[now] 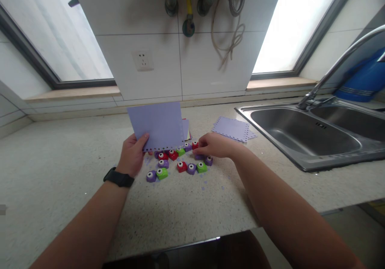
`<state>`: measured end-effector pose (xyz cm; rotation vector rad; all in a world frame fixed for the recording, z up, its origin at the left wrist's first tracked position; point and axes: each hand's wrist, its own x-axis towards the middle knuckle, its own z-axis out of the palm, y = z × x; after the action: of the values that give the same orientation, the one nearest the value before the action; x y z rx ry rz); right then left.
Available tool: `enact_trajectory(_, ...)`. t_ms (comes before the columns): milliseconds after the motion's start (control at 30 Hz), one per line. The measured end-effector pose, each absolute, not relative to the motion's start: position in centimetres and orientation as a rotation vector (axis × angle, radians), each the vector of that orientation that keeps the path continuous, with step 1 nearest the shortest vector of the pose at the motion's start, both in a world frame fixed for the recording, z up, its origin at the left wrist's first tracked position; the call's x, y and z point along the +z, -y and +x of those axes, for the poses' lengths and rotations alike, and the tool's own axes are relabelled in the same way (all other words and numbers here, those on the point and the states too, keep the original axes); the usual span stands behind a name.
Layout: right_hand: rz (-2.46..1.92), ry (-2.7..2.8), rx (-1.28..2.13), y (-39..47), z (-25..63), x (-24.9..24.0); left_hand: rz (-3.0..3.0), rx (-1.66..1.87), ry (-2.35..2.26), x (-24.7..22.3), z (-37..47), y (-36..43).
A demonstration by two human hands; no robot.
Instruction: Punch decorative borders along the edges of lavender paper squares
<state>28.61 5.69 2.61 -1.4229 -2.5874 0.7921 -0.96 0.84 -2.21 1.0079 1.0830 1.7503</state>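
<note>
My left hand [132, 152] holds up a purple sheet [158, 125] by its left edge, thumb in front. Small holes run along the sheet's bottom and right edges. Below it, several red, purple and green craft punches lie on the counter, among them a green punch [161, 173] and a red punch [181, 166]. My right hand [212, 144] is closed at the right of the group, fingertips beside a red punch [195, 145] and over a purple one. What its fingers grip, if anything, is hidden. Punched purple sheets [231, 128] lie behind my right hand.
More paper [185, 128] lies partly behind the held sheet. Tiny purple scraps are scattered around the punches on the speckled counter [168, 217]. At the right is a steel double sink [300, 134] with a faucet [309, 98]. A tiled wall with pipes stands behind.
</note>
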Motion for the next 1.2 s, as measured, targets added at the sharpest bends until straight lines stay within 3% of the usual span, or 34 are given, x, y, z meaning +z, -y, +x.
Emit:
enact_trajectory(233,-1.375,2.651,0.739,-5.7,28.6,2.3,0.861,1.804,-1.061,-2.7,0.8,-1.3)
enact_trajectory(433,-1.386,2.565,0.791,-6.1,29.1,2.2,1.017,1.588,-1.158,-3.0,-2.7,-0.8)
enact_trajectory(600,-1.359,2.488,0.837,-6.7,29.5,1.7,0.938,1.646,-1.096,-3.4,-4.8,-0.5)
enact_trajectory(1200,-1.358,2.445,0.584,-7.7,29.5,-0.1,1.009,1.467,-1.078,-3.5,-4.3,-0.9)
